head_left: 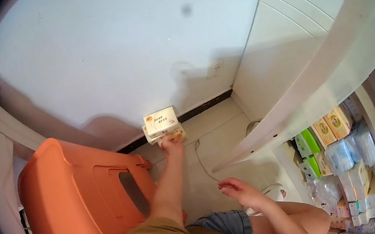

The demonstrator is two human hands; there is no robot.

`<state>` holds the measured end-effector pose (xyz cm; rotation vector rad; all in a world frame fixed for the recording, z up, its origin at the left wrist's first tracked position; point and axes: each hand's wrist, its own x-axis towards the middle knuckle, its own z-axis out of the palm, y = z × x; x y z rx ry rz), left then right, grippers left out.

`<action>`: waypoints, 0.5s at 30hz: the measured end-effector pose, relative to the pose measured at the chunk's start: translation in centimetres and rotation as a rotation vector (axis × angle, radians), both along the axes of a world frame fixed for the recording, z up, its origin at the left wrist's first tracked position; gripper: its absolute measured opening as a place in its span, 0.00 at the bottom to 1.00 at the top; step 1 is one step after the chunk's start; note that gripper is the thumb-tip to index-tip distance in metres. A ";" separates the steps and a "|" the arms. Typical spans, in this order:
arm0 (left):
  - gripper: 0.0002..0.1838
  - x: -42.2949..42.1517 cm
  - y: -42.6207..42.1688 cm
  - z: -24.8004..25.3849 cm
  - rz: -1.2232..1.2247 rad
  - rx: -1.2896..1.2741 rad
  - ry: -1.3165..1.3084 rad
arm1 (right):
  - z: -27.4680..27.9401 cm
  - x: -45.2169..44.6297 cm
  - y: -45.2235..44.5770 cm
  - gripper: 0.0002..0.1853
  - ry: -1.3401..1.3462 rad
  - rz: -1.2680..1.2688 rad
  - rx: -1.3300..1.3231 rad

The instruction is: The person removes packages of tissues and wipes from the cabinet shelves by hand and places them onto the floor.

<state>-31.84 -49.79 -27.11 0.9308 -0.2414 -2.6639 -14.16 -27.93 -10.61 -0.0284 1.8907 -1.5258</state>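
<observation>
Left fingers (168,142) at the near edge of stacked packs (160,122), grip unclear

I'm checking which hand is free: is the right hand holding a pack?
No, the right hand is empty, while the left hand touches the packs.

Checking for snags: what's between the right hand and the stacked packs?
Head view: a thin cord on the tiled floor, between the right hand and the packs.

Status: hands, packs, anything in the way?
Left hand at the stacked packs, grip unclear. Right hand open, empty. Packs near wall. Orange chair close on left, apparently not blocking.
</observation>
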 end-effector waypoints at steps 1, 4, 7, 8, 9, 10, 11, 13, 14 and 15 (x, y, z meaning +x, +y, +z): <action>0.22 0.1 0.5 -0.4 0.028 -0.019 -0.011 | -0.3 0.0 -0.4 0.17 0.000 0.002 0.002; 0.19 -0.4 0.9 -4.7 -0.050 -0.084 -0.087 | -0.8 0.3 -0.8 0.17 -0.030 -0.012 -0.076; 0.19 -1.2 1.8 -6.3 -0.338 -0.160 -0.157 | -0.9 0.5 -0.5 0.17 -0.009 0.022 -0.052; 0.19 -1.3 2.1 -6.2 -0.515 -0.195 -0.161 | -0.8 0.5 -0.4 0.17 -0.016 0.017 -0.052; 0.19 -1.6 2.5 -6.0 -0.513 -0.186 -0.158 | -0.9 0.5 -0.3 0.17 -0.021 0.016 -0.051; 0.20 -1.7 2.9 -4.5 -0.617 -0.309 -0.172 | -1.2 0.5 -0.2 0.17 -0.022 0.019 -0.044; 0.21 -1.9 3.2 -3.5 -0.721 -0.435 -0.188 | -1.7 0.7 -0.1 0.16 -0.030 -0.017 -0.083; 0.24 -2.2 3.6 -2.9 -0.762 -0.580 -0.219 | -2.1 0.7 -0.1 0.16 -0.043 -0.056 -0.117; 0.28 -2.3 4.0 -2.2 -0.802 -0.726 -0.244 | -2.0 0.7 -0.1 0.16 -0.063 -0.055 -0.117; 0.28 -2.3 4.3 -1.5 -0.806 -0.717 -0.245 | -2.0 0.7 0.2 0.16 -0.084 -0.055 -0.116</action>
